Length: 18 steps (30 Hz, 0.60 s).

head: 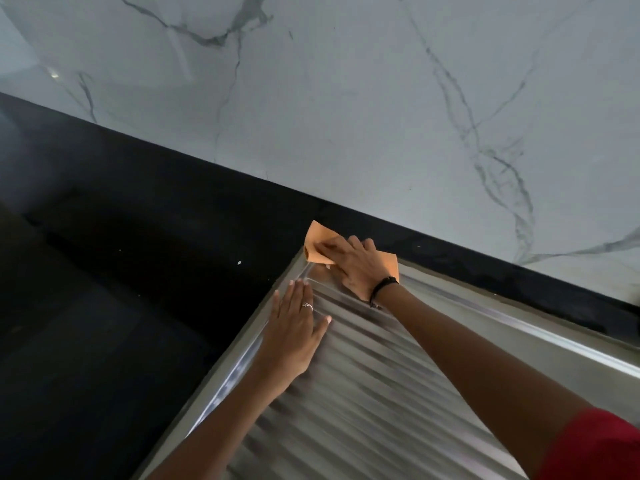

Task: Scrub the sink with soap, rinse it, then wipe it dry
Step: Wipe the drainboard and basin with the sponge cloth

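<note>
Right hand (353, 268) flat on orange cloth (317, 242) at drainboard (363, 393) corner

A black countertop (121, 271) runs beneath a marble-patterned wall — set into it, a ribbed steel drainboard (363, 393). An orange cloth (317, 244) lies at the drainboard's far corner — apparently overlapping onto the counter.
</note>
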### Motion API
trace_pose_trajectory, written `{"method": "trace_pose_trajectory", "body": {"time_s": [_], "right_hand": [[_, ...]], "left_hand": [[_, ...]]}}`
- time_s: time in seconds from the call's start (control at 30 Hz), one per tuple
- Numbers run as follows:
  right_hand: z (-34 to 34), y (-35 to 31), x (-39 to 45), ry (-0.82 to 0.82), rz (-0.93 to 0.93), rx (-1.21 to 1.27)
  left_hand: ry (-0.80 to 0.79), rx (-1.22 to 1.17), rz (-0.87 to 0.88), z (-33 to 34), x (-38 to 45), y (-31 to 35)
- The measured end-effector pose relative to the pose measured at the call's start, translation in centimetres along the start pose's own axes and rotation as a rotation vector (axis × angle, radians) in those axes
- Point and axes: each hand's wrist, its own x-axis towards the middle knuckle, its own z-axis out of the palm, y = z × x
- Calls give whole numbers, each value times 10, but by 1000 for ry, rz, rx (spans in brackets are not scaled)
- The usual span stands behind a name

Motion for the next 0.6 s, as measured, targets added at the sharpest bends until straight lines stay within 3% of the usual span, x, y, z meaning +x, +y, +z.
{"method": "trace_pose_trajectory", "body": {"time_s": [0.17, 0.6], "right_hand": [[-9, -2, -8, -77, -42, -99], [-20, -28, -12, -98, 44, -454]], "left_hand": [[-9, 6, 14, -3, -2, 2], [-6, 24, 22, -9, -14, 3]]}}
